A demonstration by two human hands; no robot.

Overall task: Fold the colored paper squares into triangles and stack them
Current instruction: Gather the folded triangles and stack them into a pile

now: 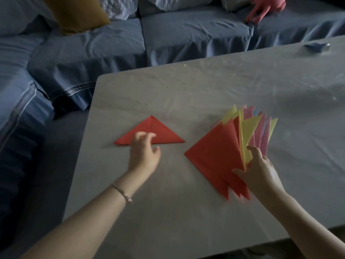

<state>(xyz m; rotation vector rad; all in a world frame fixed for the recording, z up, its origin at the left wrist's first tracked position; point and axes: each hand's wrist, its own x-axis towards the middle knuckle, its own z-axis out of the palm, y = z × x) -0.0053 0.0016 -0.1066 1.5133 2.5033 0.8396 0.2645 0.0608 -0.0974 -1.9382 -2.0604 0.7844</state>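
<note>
Left hand point(143, 156) loose, holding nothing, over the red triangle point(164, 134); stack point(214, 157) lies right of those fingers, under right hand point(261, 172), fingers spread.

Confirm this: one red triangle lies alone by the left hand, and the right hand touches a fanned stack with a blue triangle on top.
Not blue: in the head view the top triangle of the fanned stack is red. The rest holds.

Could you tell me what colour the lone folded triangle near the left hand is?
The lone folded paper triangle is red, clearest in the head view.
</note>
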